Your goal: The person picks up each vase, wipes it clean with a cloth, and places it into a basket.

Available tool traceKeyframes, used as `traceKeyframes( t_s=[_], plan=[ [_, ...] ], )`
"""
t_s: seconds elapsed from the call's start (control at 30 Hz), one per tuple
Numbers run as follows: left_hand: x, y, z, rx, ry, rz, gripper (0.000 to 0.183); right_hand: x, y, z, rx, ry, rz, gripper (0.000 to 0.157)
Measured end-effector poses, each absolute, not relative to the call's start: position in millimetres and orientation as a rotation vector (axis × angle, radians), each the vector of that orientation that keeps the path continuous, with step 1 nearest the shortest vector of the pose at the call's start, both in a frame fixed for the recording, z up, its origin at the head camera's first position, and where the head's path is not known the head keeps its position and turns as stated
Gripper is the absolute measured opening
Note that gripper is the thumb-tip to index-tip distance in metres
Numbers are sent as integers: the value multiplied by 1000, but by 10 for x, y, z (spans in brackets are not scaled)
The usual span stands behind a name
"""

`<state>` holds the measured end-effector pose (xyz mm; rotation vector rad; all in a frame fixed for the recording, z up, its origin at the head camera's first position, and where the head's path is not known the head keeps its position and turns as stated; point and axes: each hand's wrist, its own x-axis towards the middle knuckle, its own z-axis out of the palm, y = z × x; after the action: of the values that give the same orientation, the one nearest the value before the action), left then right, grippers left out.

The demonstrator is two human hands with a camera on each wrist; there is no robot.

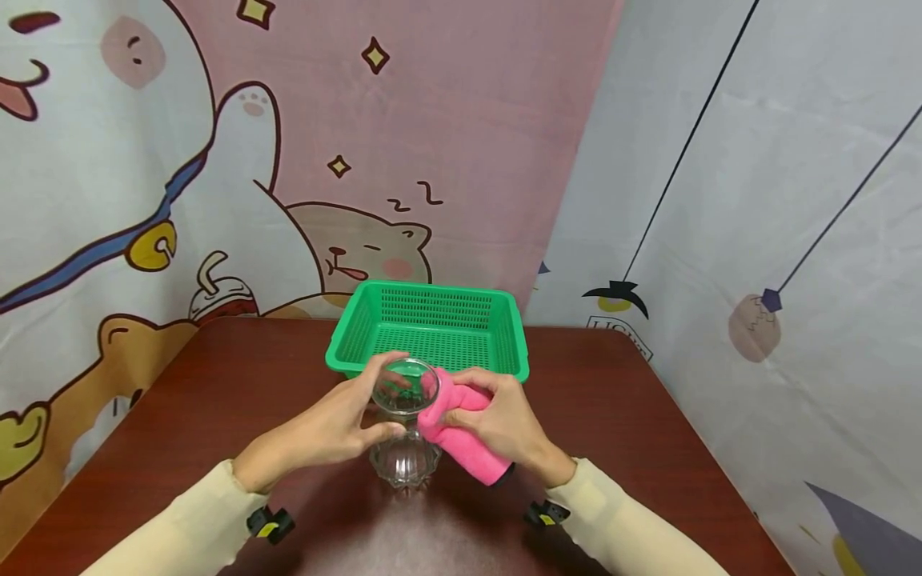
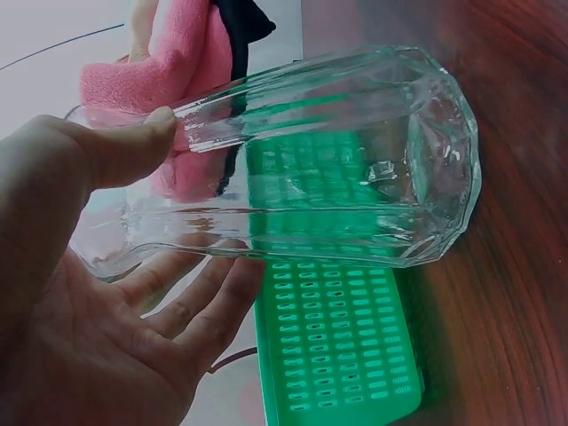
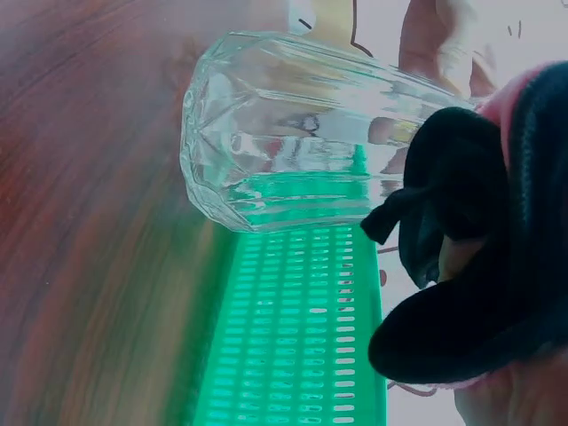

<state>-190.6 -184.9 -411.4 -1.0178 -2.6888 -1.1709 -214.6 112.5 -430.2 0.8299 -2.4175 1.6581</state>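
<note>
A clear glass vase [image 1: 406,460] with a ribbed body and a flared round rim stands upright in front of me. My left hand [image 1: 338,420] grips its neck from the left, thumb at the near side and fingers round the far side. In the left wrist view the vase [image 2: 337,169] shows its full length and faceted base. My right hand [image 1: 500,416] holds a bunched pink cloth [image 1: 461,428] against the right of the rim. The cloth's dark edging [image 3: 470,293] hides most of that hand in the right wrist view.
Behind the vase sits a green perforated plastic basket [image 1: 522,344] on the brown wooden table [image 1: 598,400]. A cartoon-printed curtain [image 1: 497,160] hangs behind and beside the table.
</note>
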Motion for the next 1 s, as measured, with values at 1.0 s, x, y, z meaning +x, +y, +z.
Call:
traceKeyframes(
  t_s=[1.0],
  plan=[
    [-1913, -1855, -4115, -1008, -2720, -1228, 98, -2152, 1125, -4281, 809, -2401, 1670, 40]
  ],
)
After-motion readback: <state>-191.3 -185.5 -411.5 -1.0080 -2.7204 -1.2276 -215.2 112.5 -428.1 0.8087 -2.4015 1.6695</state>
